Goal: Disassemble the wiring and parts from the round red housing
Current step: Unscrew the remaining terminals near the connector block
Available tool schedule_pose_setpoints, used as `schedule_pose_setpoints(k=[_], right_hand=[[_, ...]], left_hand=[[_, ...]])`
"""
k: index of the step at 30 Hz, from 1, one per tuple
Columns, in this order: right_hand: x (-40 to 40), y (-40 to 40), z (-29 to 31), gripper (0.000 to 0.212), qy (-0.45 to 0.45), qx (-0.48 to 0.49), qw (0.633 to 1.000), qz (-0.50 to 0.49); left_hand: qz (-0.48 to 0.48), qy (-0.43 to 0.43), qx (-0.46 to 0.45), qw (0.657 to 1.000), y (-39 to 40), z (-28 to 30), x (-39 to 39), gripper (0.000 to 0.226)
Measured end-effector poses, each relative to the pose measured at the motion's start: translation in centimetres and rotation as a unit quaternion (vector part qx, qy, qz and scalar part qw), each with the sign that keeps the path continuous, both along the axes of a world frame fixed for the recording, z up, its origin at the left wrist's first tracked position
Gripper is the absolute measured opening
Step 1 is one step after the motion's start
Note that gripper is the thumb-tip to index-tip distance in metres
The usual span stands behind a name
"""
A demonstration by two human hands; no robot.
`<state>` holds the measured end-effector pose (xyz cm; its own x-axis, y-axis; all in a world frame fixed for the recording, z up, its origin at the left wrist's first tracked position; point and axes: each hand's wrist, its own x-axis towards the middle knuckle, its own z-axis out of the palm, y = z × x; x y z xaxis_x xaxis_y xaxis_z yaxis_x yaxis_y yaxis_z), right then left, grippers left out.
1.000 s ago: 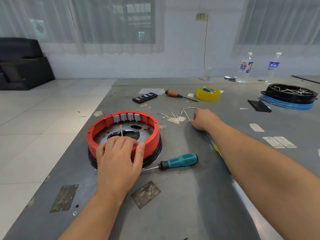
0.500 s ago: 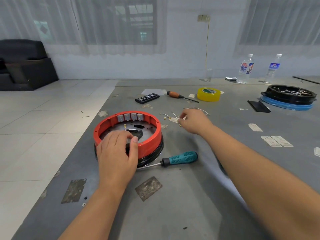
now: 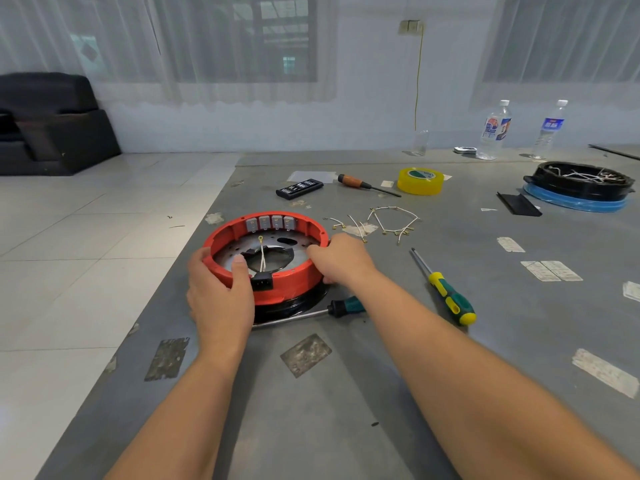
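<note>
Red housing (image 3: 298,282): it is sitting on the gray table (image 3: 346,410), left of the middle, on a black base (image 3: 298,304).
Left hand (image 3: 220,296): it is gripping the near left rim, thumb curling over the inside, fingers wrapping the outer wall.
Right hand (image 3: 341,259): it is holding the right rim, fingers bending over the edge; I cannot tell if they are spread.
Inside: four gray parts (image 3: 270,222) are standing on the far wall; a white wire (image 3: 262,252) is lying on the metal plate; a black socket (image 3: 262,282) is sitting in the near wall.
Loose wires (image 3: 388,221): they are lying right of the housing, farther away.
Screwdrivers: a teal one (image 3: 341,308) is lying just near the base; a green-yellow one (image 3: 446,294) is lying to the right.
</note>
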<state>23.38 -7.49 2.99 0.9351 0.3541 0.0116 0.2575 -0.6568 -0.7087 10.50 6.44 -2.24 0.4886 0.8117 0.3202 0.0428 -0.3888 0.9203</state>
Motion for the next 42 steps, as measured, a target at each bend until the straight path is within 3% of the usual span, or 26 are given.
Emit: schedule_pose_setpoints(k=[5,12,16,18,19,23,29,35,38,42], right_hand=[[0.5,-0.7,0.3,0.022,-0.017,0.037,0.999,-0.011],[0.6,-2.2,-1.4,0.016,-0.106,0.154,0.982,-0.037],[0.5,-2.4,-1.8,0.008,-0.163,0.196,0.966,-0.038],[0.5,-2.4,-1.8,0.008,-0.192,0.199,0.960,-0.030],[0.6,-2.5,-1.9,0.009,-0.199,0.199,0.959,-0.027],[0.7,-2.7,-2.3,0.010,-0.208,0.183,0.961,-0.022],[0.6,-3.4,-2.1,0.006,-0.204,0.173,0.964,-0.001],[0.9,-5.5,-1.3,0.052,-0.135,0.078,0.988,0.015],[0.8,-7.2,-0.9,0.061,-0.080,-0.018,0.990,0.113],[0.1,-8.0,-1.8,0.059,-0.043,-0.123,0.966,0.222]], left_hand=[[-0.016,-0.059,-0.021,0.998,0.0,0.0,0.0,0.035],[-0.083,-0.074,-0.049,0.993,0.2,0.1,0.6,0.071],[-0.123,-0.078,-0.145,0.979,0.7,0.2,0.4,0.114],[-0.155,-0.098,-0.230,0.956,1.0,0.1,0.5,0.121],[-0.177,-0.117,-0.276,0.937,1.1,0.0,0.5,0.117],[-0.258,-0.144,-0.353,0.888,1.0,0.0,0.8,0.057],[-0.263,-0.125,-0.375,0.880,0.7,0.2,0.8,0.052],[-0.276,-0.141,-0.365,0.878,0.8,0.2,0.7,0.038],[-0.278,-0.147,-0.367,0.875,0.9,0.1,0.7,0.037],[-0.272,-0.158,-0.368,0.875,0.9,0.0,0.7,0.041]])
